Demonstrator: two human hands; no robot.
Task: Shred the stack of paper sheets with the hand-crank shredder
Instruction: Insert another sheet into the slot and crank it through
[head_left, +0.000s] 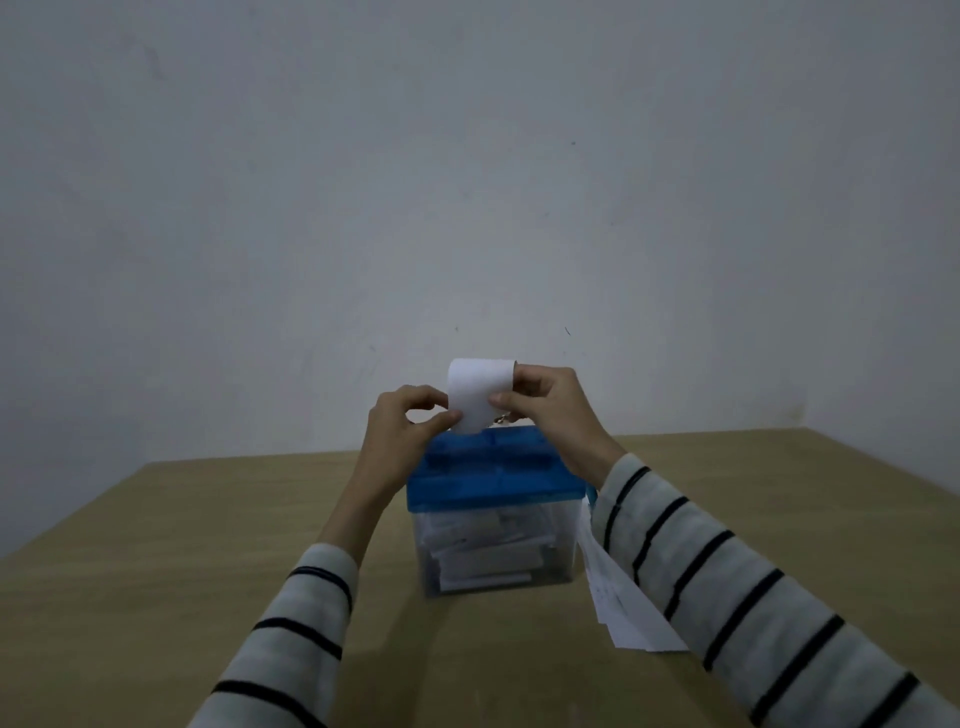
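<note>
A hand-crank shredder with a blue lid (493, 470) and a clear bin (498, 551) stands mid-table; white paper pieces fill the bin. Above the lid's far edge a white paper sheet (475, 389) curls over at its top. My left hand (402, 426) pinches the sheet's lower left edge. My right hand (545, 405) pinches its right side between thumb and fingers. The sheet's bottom end reaches down to the lid. A small metal part of the crank (503, 418) shows just under my right hand. The stack of paper sheets (623, 608) lies on the table to the right of the bin, partly under my right sleeve.
The wooden table (182, 545) runs to a plain pale wall (467, 182) close behind the shredder. The table's right edge slants away at the far right.
</note>
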